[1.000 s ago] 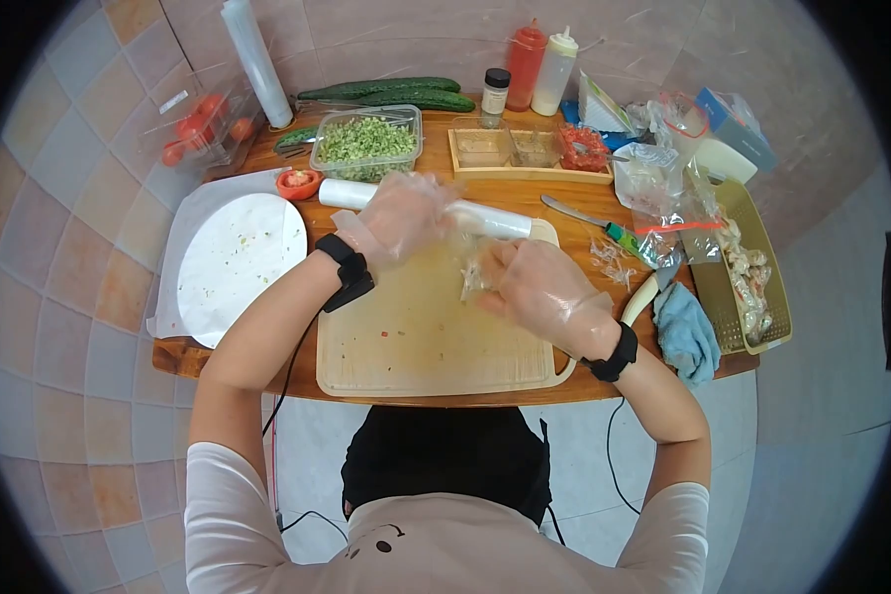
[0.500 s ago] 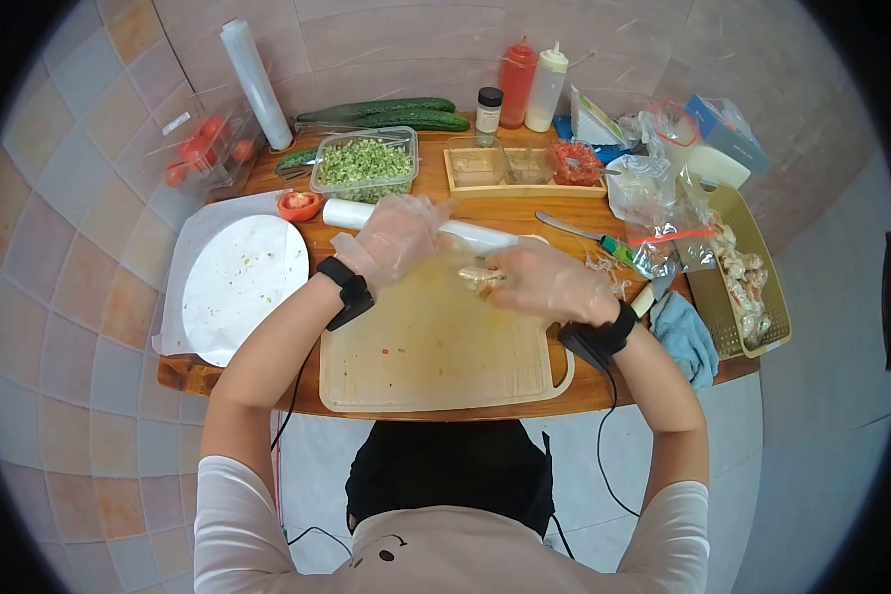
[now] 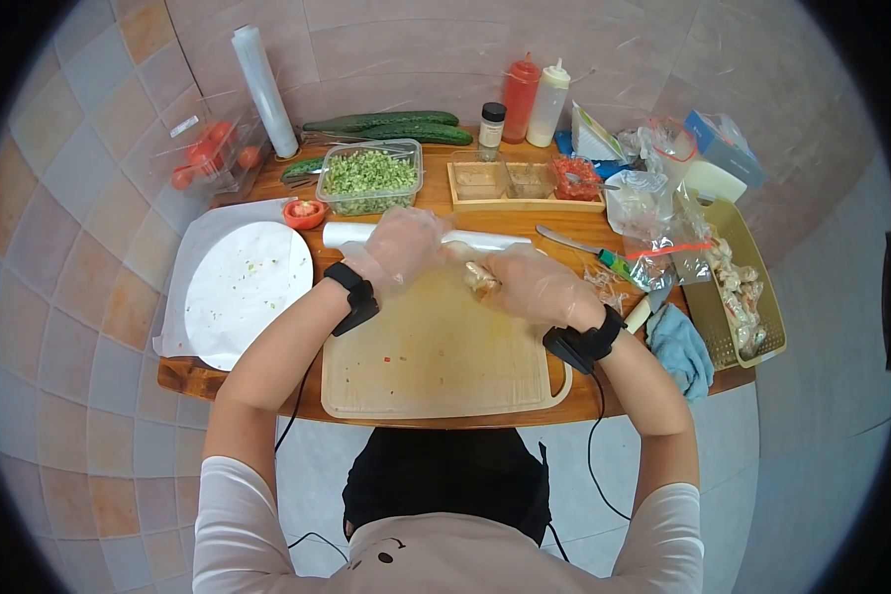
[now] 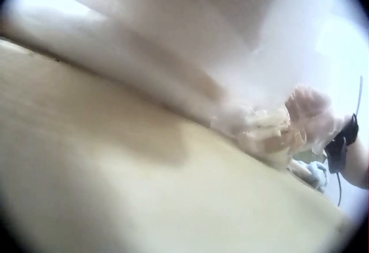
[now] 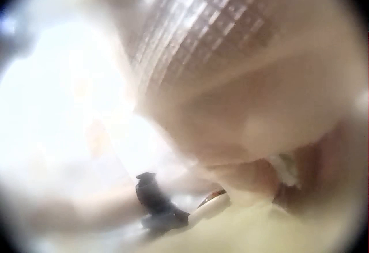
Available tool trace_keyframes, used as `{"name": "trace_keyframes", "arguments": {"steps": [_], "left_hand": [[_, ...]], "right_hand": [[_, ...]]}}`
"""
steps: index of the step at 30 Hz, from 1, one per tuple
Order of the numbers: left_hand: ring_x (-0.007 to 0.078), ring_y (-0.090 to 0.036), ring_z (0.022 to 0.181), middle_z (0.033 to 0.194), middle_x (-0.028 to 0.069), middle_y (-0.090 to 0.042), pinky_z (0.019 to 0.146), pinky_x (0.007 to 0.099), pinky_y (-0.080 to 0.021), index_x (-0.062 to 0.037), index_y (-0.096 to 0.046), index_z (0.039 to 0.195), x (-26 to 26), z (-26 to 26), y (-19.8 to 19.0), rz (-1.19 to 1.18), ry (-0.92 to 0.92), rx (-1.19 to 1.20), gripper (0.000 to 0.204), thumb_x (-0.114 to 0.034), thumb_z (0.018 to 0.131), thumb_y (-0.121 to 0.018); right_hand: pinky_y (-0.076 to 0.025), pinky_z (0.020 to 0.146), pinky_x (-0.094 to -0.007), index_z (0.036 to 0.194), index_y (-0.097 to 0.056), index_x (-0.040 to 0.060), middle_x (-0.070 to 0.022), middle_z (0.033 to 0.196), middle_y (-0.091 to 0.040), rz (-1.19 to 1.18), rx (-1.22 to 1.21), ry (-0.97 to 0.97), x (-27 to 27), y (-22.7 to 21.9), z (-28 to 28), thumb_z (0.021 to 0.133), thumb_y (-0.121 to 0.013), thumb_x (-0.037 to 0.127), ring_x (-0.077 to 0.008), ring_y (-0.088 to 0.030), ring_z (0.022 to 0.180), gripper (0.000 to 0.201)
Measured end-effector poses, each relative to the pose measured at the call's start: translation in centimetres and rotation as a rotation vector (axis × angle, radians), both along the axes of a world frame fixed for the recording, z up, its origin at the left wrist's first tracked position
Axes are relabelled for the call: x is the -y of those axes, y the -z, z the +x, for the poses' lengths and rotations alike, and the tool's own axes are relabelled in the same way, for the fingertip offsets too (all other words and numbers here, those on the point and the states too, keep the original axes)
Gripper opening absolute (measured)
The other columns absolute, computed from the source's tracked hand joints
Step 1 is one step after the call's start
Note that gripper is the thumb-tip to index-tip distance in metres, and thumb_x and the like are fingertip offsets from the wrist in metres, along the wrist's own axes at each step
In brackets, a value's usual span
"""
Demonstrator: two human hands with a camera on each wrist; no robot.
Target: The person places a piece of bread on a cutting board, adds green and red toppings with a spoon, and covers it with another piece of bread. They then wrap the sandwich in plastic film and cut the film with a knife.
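Both hands wear clear plastic gloves and meet over the far part of a cream cutting board [image 3: 436, 366]. In my right hand [image 3: 540, 282] I grip a small pale bundle [image 3: 481, 280] that looks wrapped in clear film, its near end poking out past the fingers. The bundle [image 4: 268, 120] also shows in the left wrist view. My left hand [image 3: 403, 246] reaches toward the bundle from the left, fingertips close to it, back of the hand up. I cannot tell whether the left fingers pinch it. Behind both hands lies a white film roll [image 3: 349, 235].
Chopped green vegetable fills a clear tub [image 3: 370, 178]. Left are a halved tomato [image 3: 305, 214] and white paper round [image 3: 247, 297]. Right are a knife [image 3: 564, 238], blue cloth [image 3: 679, 348] and olive basket [image 3: 774, 327] of similar bundles. A condiment tray [image 3: 525, 205] stands behind.
My right hand has turned and shifted left and slightly down with the bundle, coming nearer the left hand. The left hand stays in about the same spot. The whole view has tilted slightly.
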State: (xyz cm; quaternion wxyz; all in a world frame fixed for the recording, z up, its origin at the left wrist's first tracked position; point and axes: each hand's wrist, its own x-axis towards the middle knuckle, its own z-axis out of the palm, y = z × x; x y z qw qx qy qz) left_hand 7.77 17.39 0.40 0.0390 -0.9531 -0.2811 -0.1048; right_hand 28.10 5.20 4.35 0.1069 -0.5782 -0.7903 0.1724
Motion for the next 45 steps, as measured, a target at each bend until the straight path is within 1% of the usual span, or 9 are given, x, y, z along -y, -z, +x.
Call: {"name": "trace_keyframes", "arguments": {"steps": [4, 9, 18, 28, 33, 37, 39, 42, 45], "left_hand": [[0.0328, -0.068, 0.086, 0.089, 0.0153, -0.069, 0.076, 0.0453, -0.053, -0.0083, -0.064, 0.129, -0.5, -0.2, 0.7, 0.003, -0.012, 0.061, 0.045, -0.036, 0.093, -0.064], [0.032, -0.07, 0.089, 0.088, 0.016, -0.07, 0.078, 0.0445, -0.053, -0.0081, -0.07, 0.11, -0.1, 0.8, 0.1, 0.029, -0.036, 0.105, 0.029, -0.032, 0.101, -0.056], [0.0324, -0.069, 0.092, 0.09, 0.0166, -0.07, 0.08, 0.0421, -0.054, -0.0078, -0.071, 0.109, -1.2, 1.2, 1.2, 0.07, 0.03, 0.202, 0.025, -0.024, 0.1, -0.055], [0.0343, -0.067, 0.101, 0.108, 0.0155, -0.072, 0.088, 0.0449, -0.054, -0.0123, -0.072, 0.113, 1.8, 1.7, -0.3, -0.17, 0.036, 0.455, 0.023, -0.021, 0.094, -0.063], [0.0363, -0.064, 0.106, 0.115, 0.0187, -0.068, 0.096, 0.0427, -0.051, -0.0061, -0.065, 0.126, 7.0, 2.6, -1.1, -0.401, 0.154, 0.311, 0.039, -0.016, 0.088, -0.069], [0.0365, -0.065, 0.103, 0.108, 0.0195, -0.069, 0.091, 0.0447, -0.052, -0.0019, -0.063, 0.123, 6.5, 3.6, 0.6, -0.256, 0.161, 0.15, 0.041, -0.016, 0.086, -0.07], [0.0364, -0.065, 0.101, 0.106, 0.0191, -0.069, 0.09, 0.0449, -0.052, -0.0018, -0.063, 0.122, 6.4, 3.8, 0.2, -0.24, 0.154, 0.093, 0.04, -0.016, 0.085, -0.07], [0.0362, -0.066, 0.099, 0.104, 0.0191, -0.07, 0.089, 0.044, -0.053, -0.0043, -0.064, 0.121, 6.0, 4.0, 0.2, -0.232, 0.193, 0.076, 0.038, -0.014, 0.085, -0.07], [0.036, -0.066, 0.099, 0.104, 0.0193, -0.07, 0.09, 0.0428, -0.053, -0.0065, -0.065, 0.121, 5.3, 4.0, 0.2, -0.248, 0.297, 0.158, 0.037, -0.012, 0.084, -0.07]], "right_hand": [[-0.052, 0.085, -0.0465, 0.104, -0.075, 0.0026, -0.024, 0.098, -0.071, -0.102, 0.002, -0.024, -0.2, -1.1, 0.6, 0.087, -0.067, 0.028, -0.0399, -0.067, 0.095, 0.032], [-0.052, 0.085, -0.0452, 0.102, -0.076, 0.0037, -0.0228, 0.1, -0.071, -0.358, 0.146, 0.025, -0.6, -2.2, -0.1, 0.085, -0.066, 0.029, -0.0386, -0.068, 0.095, 0.032], [-0.053, 0.087, -0.0476, 0.107, -0.071, 0.0025, -0.0238, 0.098, -0.071, 0.046, 0.003, 0.199, 1.0, -0.1, -0.3, 0.091, -0.062, 0.023, -0.0409, -0.067, 0.097, 0.027], [-0.054, 0.088, -0.0501, 0.105, -0.073, 0.0042, -0.025, 0.104, -0.07, 0.004, 0.115, 0.172, -0.1, 1.6, 1.3, 0.1, -0.052, 0.034, -0.0417, -0.067, 0.101, 0.037], [-0.054, 0.084, -0.0473, 0.116, -0.071, 0.008, -0.0212, 0.101, -0.071, -0.105, -0.062, 0.082, -0.8, 2.4, 3.0, 0.1, -0.053, 0.03, -0.0409, -0.067, 0.096, 0.033], [-0.054, 0.084, -0.0453, 0.118, -0.07, 0.009, -0.0193, 0.102, -0.072, 0.144, -0.077, 0.151, 3.1, -0.7, 6.3, 0.098, -0.062, 0.032, -0.0384, -0.067, 0.095, 0.032], [-0.054, 0.079, -0.0435, 0.102, -0.069, 0.0071, -0.0177, 0.102, -0.072, 0.379, 0.112, 0.186, 6.1, -2.6, 8.4, 0.092, -0.068, 0.038, -0.0353, -0.069, 0.094, 0.033], [-0.055, 0.076, -0.0436, 0.097, -0.067, 0.0035, -0.0205, 0.097, -0.072, 0.383, 0.43, 0.323, 10.2, -1.8, 12.3, 0.088, -0.072, 0.042, -0.0376, -0.069, 0.091, 0.04], [-0.056, 0.074, -0.046, 0.099, -0.065, -0.0019, -0.0248, 0.092, -0.071, 0.127, 0.305, 0.819, 12.4, -0.8, 11.8, 0.09, -0.07, 0.045, -0.0393, -0.07, 0.087, 0.048]]}}
